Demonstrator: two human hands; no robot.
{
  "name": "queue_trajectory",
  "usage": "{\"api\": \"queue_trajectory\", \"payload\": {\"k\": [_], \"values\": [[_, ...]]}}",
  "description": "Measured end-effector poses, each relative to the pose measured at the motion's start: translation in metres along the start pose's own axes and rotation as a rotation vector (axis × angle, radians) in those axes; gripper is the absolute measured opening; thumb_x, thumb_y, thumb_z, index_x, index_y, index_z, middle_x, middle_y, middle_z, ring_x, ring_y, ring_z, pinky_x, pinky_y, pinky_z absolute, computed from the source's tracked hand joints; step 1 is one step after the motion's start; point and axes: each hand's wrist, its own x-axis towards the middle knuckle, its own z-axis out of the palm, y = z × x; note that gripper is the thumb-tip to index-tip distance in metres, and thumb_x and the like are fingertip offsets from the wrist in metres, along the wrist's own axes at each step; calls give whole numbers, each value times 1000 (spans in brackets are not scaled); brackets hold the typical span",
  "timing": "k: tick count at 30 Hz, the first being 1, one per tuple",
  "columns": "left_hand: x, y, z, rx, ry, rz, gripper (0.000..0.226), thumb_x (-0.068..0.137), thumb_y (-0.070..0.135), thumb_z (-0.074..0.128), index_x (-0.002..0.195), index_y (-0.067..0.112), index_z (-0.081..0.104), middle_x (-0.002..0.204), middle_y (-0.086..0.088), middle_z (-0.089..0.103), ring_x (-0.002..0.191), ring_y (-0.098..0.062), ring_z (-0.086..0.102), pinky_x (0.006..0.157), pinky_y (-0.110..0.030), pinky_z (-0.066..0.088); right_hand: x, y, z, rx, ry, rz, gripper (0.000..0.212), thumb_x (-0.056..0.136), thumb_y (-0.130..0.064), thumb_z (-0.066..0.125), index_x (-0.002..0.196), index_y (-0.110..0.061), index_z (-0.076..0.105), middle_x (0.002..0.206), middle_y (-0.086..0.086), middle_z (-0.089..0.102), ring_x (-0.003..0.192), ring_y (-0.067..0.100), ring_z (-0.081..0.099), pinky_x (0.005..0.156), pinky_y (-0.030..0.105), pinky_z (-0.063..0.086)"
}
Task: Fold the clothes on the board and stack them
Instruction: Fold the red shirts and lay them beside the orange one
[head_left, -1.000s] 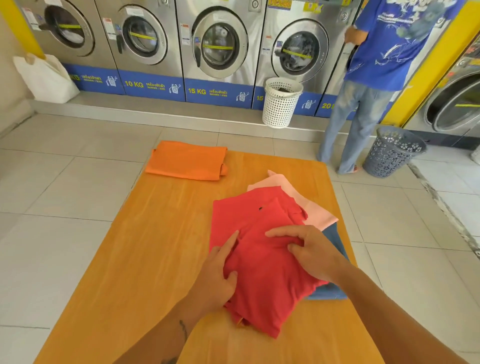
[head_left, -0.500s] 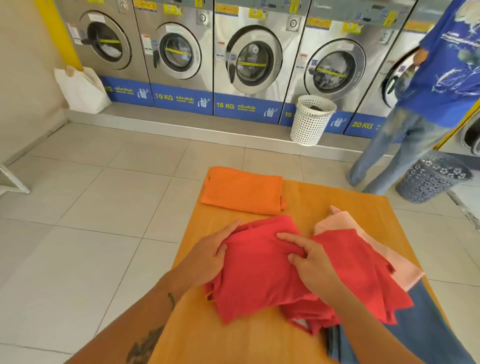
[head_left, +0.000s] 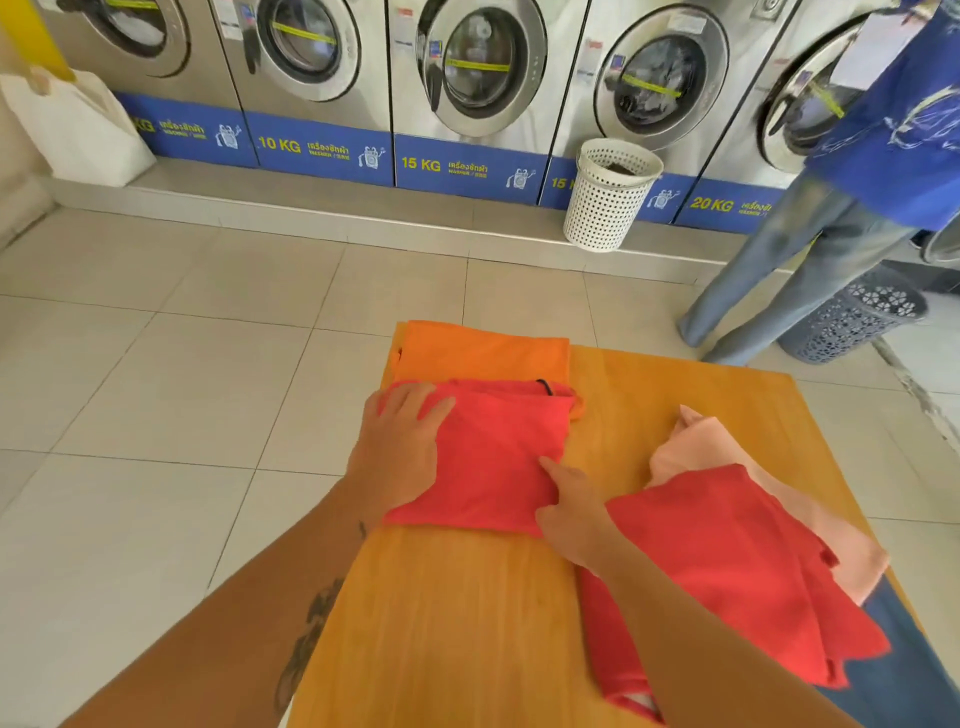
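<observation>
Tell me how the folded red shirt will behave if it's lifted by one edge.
The folded red shirt is thin cloth, so it will likely droop and come unfolded. It looks light; both hands rest flat on it without denting it much. It half overlaps the orange garment, so a push may drag that along the board.

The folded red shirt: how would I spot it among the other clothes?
Find the orange board. At its far left end the folded red shirt lies flat, overlapping the folded orange garment. Unlike the crumpled red garment nearby, it is a neat rectangle.
</observation>
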Motion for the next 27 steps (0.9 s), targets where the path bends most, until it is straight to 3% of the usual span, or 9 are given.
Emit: {"api": "queue_trajectory", "payload": {"k": [5,9,12,14,16,18,22,24,27], "values": [[-36,11,42,33,-194,-33,59,92,34,28,150,30,33,157,-7,32,145,-28,27,116,-59,21,6,1,0,-70,-31,-2,78,84,-9,53,156,-20,23,153,7,25,124,27,50,90,35,52],[-32,29,31,-48,-136,-115,62,88,24,43,150,26,35,158,-7,30,146,-27,24,117,-60,15,-8,-1,-16,-80,-57,-69,68,87,-8,55,151,-21,34,147,7,35,112,16,49,82,23,43],[-36,64,13,-222,-8,-147,70,84,13,51,150,28,33,154,-4,35,142,-23,30,117,-55,21,-42,8,-41,-49,167,-217,54,85,-3,55,136,-22,53,131,0,50,106,14,54,85,18,44],[-47,97,7,-380,29,-112,73,85,9,50,151,34,28,147,-1,39,135,-21,37,112,-47,33,-64,32,-62,-130,397,-224,57,79,-1,55,130,-25,58,127,4,55,114,24,53,100,33,43],[-62,134,9,-538,1,-90,73,88,10,48,152,37,24,141,2,39,123,-18,46,102,-38,43,-85,70,-85,-280,547,-41,64,75,-8,56,135,-31,51,138,8,47,126,35,42,109,47,35],[-78,175,14,-633,-101,-87,70,90,14,45,152,38,22,144,2,34,121,-19,48,101,-38,44,-105,104,-106,-341,538,178,71,78,-18,57,145,-34,38,150,10,35,135,39,32,110,53,33],[-101,239,32,-755,-344,-258,57,96,27,44,148,43,30,162,4,4,148,-16,9,121,-37,18,-123,136,-125,-384,458,253,73,83,-35,55,150,-35,25,153,7,32,133,37,38,106,54,33],[-103,256,35,-783,-342,-340,54,94,29,46,144,46,38,162,5,1,147,-19,9,121,-38,16,-123,139,-130,-402,452,251,72,84,-42,53,150,-38,24,148,5,37,129,34,42,104,55,30],[-97,269,28,-841,-258,-470,47,92,22,49,134,44,53,160,5,8,144,-20,22,114,-29,27,-121,148,-143,-229,399,201,74,84,-44,57,150,-36,23,133,8,44,116,34,49,97,51,42]]}}
